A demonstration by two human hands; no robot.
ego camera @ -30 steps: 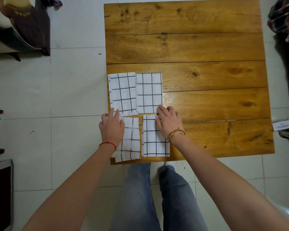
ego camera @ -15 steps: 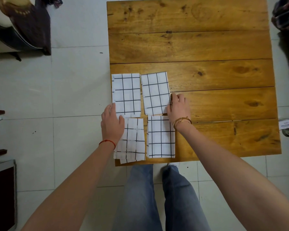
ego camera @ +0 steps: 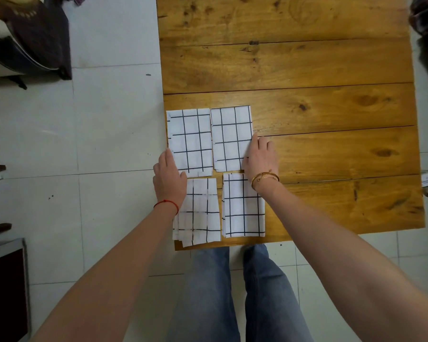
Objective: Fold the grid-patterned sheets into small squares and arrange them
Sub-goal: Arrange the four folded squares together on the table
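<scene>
Four folded grid-patterned sheets lie in a two-by-two block at the near left corner of the wooden counter (ego camera: pixel 319 70); each is white with black lines. The far-left sheet (ego camera: pixel 192 140) sits against the counter's left edge, and the far-right sheet (ego camera: pixel 230 137) lies just beside it, their inner edges touching or all but touching. Below them, the near-left sheet (ego camera: pixel 203 213) is the untidiest of the four — its layers fan out at the bottom and reach close to the counter's front edge; the near-right sheet (ego camera: pixel 242 211) is squarer, with a narrow strip of bare wood between the two.

The left hand (ego camera: pixel 169 177), with a red thread at the wrist, rests flat with fingers straight and together along the left edge of the far-left sheet; its heel overlaps the top left corner of the near-left sheet. The right hand (ego camera: pixel 260 156), wearing gold bangles, lies with fingers extended against the right edge of the far-right sheet, fingertips pointing away from the person; the thumb seems to press on the sheet's lower right corner, though the angle makes that hard to confirm. Neither hand curls round anything.

Jeans-clad legs (ego camera: pixel 232 292) stand on the pale tiled floor (ego camera: pixel 109 119) just in front of the counter; a dark piece of furniture (ego camera: pixel 35 40) occupies the upper left corner.
</scene>
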